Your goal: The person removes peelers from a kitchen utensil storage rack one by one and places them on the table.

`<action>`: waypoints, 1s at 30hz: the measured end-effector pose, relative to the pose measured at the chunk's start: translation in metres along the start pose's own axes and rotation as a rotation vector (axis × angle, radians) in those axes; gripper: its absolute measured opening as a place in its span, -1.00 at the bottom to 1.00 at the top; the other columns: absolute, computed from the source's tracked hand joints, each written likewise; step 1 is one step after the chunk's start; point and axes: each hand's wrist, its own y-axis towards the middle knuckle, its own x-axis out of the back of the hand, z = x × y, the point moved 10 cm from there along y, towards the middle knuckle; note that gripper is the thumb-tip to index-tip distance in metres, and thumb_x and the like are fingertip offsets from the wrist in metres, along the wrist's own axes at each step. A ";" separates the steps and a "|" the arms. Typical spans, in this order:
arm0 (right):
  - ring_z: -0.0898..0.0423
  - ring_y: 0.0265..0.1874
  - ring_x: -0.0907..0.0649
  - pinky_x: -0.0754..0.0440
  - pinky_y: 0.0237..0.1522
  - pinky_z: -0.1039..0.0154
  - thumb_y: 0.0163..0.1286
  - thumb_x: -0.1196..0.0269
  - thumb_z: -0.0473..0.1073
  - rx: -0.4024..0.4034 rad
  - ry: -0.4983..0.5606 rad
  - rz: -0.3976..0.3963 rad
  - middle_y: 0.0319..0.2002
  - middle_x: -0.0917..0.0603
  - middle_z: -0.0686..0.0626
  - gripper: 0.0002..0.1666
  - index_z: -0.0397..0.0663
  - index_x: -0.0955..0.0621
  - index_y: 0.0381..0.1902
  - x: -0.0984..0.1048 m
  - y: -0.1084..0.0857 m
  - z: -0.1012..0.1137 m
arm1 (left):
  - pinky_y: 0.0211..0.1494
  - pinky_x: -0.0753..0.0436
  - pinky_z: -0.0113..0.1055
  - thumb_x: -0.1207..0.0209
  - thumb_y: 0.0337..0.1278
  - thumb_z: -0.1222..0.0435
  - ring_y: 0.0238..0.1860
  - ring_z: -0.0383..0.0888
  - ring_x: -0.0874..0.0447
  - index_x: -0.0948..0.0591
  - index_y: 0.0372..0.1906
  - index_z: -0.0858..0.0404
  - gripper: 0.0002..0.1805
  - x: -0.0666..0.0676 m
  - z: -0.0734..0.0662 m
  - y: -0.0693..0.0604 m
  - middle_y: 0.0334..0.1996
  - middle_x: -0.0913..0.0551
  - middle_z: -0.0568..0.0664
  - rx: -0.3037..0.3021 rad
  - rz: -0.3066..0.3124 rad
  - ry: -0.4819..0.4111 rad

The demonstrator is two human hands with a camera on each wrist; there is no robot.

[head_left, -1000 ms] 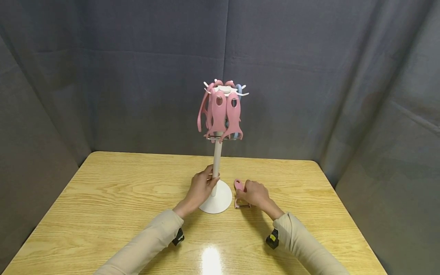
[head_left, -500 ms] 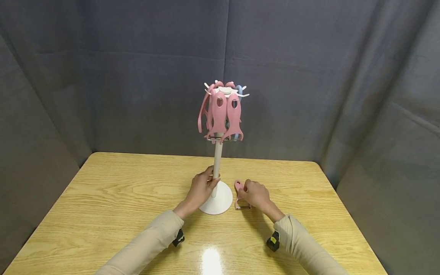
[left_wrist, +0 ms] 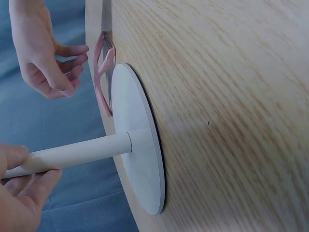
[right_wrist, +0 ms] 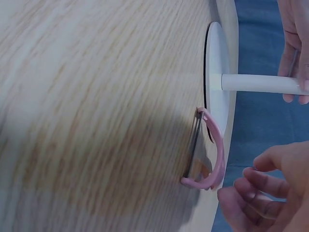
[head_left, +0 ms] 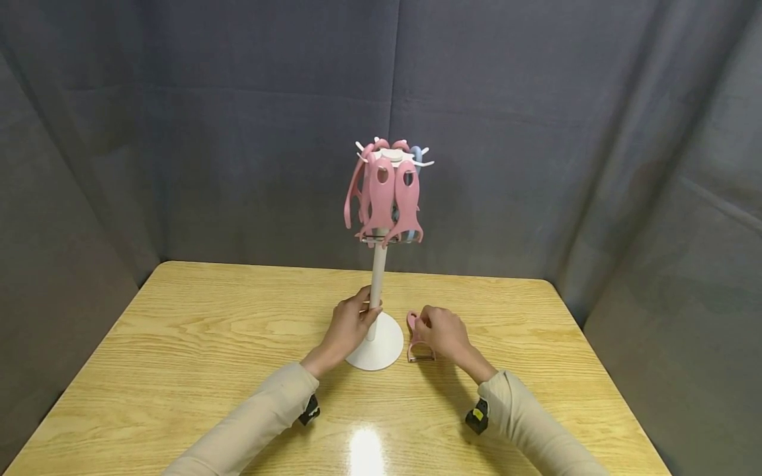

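Note:
A white stand carries several pink peelers (head_left: 379, 198) and a blue one (head_left: 417, 154) on its hooks. My left hand (head_left: 350, 325) grips the stand's white pole (left_wrist: 82, 152) low down, above the round base (head_left: 387, 350). Another pink peeler (right_wrist: 218, 150) lies on the table just right of the base, its metal blade toward me. Above this peeler's handle is my right hand (head_left: 446, 332); both wrist views show a gap between them. Its fingers (right_wrist: 260, 183) are loosely bent and hold nothing.
The wooden table (head_left: 208, 344) has rounded far corners. Grey curtains (head_left: 268, 165) hang behind it and at both sides. On the upper right of the stand, a white hook (head_left: 424, 163) sticks out with nothing on it.
My right hand has lifted slightly off the peeler on the table, which lies in nearly the same spot. The left hand keeps its grip on the pole.

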 end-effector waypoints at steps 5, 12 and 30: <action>0.18 -0.69 -0.36 -0.24 -0.68 0.32 0.41 -0.21 -0.19 -0.013 0.023 0.001 -0.64 -0.45 0.11 -0.79 -0.04 -0.56 -0.47 0.001 0.001 -0.001 | -0.04 -0.71 -0.22 -0.18 0.33 0.43 -0.04 0.04 -0.73 -0.48 0.24 0.42 -0.59 0.000 0.000 0.000 -0.05 -0.68 0.23 0.005 -0.001 0.008; 0.18 -0.70 -0.37 -0.25 -0.70 0.32 0.41 -0.23 -0.19 0.001 0.052 -0.034 -0.64 -0.45 0.10 -0.77 -0.03 -0.55 -0.49 0.007 0.000 0.004 | -0.03 -0.71 -0.22 -0.18 0.33 0.45 -0.04 0.05 -0.73 -0.47 0.25 0.43 -0.58 0.000 -0.001 0.001 -0.05 -0.67 0.23 -0.002 0.002 -0.002; 0.20 -0.71 -0.40 -0.35 -0.70 0.29 0.43 -0.24 -0.20 0.016 0.101 -0.100 -0.60 -0.54 0.10 -0.80 -0.07 -0.62 -0.43 0.012 -0.004 0.005 | -0.03 -0.71 -0.23 -0.18 0.34 0.43 -0.04 0.06 -0.72 -0.47 0.25 0.43 -0.58 0.000 0.001 0.000 -0.05 -0.68 0.23 -0.010 0.001 0.003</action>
